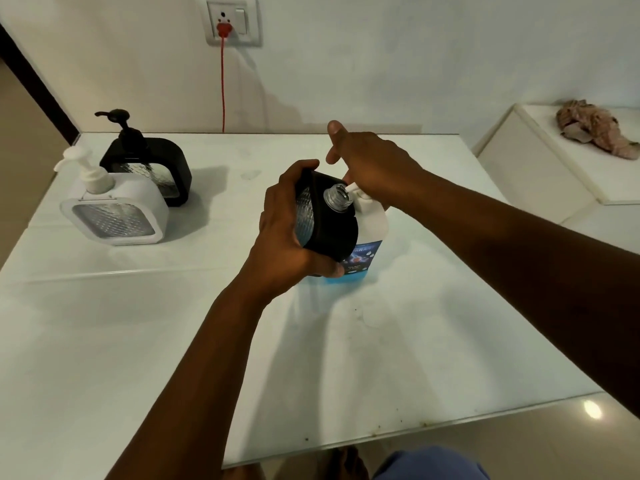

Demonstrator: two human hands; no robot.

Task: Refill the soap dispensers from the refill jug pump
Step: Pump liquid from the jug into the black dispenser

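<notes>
The black soap dispenser (327,221), its pump removed, is held tilted above the tabletop (173,341) with its clear threaded neck (336,195) right against the white spout of the refill jug (369,230) — filling looks under way, though no soap stream can be made out. The left hand (284,233) grips the dispenser body, fingers curled round its far edge and thumb underneath. The right hand (370,164) rests on the jug's pump head, index finger raised; whether it grips or only presses I cannot tell. Left of them stand a white dispenser (114,211) and a second black dispenser (149,168), pumps fitted — probably still awaiting their turn.
</notes>
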